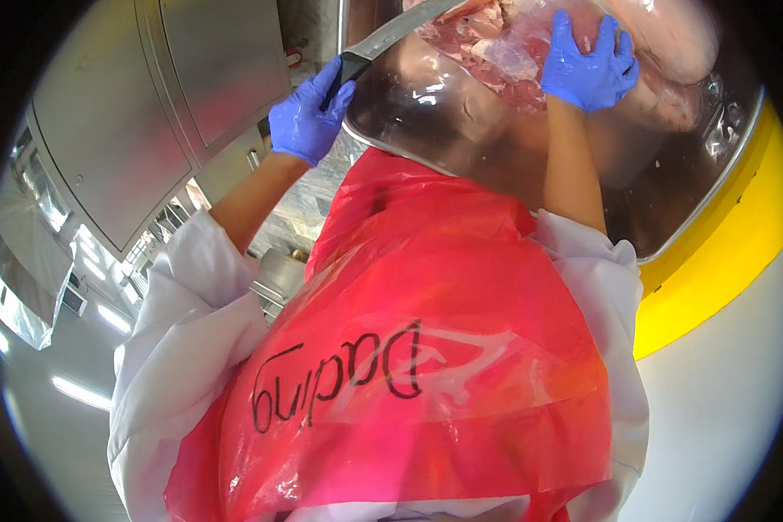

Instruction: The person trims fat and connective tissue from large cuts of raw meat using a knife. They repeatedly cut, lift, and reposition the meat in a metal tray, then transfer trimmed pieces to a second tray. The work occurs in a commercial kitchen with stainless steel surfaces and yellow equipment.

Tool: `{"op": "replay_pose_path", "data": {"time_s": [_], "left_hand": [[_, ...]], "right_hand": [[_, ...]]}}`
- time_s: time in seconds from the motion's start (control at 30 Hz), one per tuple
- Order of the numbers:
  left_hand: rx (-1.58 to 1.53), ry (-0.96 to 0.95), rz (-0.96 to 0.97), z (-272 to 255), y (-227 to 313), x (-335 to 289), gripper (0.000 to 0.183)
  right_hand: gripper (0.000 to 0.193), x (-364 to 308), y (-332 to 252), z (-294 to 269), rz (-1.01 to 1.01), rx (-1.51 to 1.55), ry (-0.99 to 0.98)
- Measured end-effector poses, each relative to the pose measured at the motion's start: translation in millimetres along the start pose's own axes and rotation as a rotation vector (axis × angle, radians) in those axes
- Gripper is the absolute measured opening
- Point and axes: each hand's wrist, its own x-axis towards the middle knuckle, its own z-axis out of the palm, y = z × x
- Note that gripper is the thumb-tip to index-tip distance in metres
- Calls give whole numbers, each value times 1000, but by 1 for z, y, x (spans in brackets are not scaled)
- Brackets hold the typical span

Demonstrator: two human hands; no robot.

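In my left hand, closed around its black handle, is a large knife. Its long blade slants up and right, and the tip end reaches the top edge of the view beside a big cut of raw meat. My right hand rests on that meat with fingers spread, pressing down from above. Red flesh and whitish fat show left of the right hand; a pale, smooth-skinned part bulges to its right. Both hands wear blue gloves. The meat lies in a shiny metal tray, and its far side is cut off by the view.
The tray's raised rim runs close in front of my red plastic apron. A yellow curved edge borders the tray on the right. Stainless steel cabinets stand to the left, above a tiled floor.
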Motion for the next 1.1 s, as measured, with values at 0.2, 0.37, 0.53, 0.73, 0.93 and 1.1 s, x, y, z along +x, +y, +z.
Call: {"op": "replay_pose_path", "data": {"time_s": [0.2,0.37,0.53,0.73,0.93,1.1], "left_hand": [[-105,8,27,31,-33,3,45],[-256,-11,-9,52,-48,4,47],[-391,-188,-171,3,-45,12,45],[-728,-350,-339,-49,-31,-2,43],[-866,-344,-408,-31,-36,-30,44],[-864,-381,-437,-27,-30,-33,47]], "right_hand": [[66,-1,-13,-4,24,13,-8],[63,-1,-4,3,-53,-114,24],[55,14,-18,-22,-435,-207,32],[27,55,-79,-32,-952,39,-539],[14,72,-89,-18,-1223,-159,-465],[11,79,-90,1,-1322,-307,-475]]}}
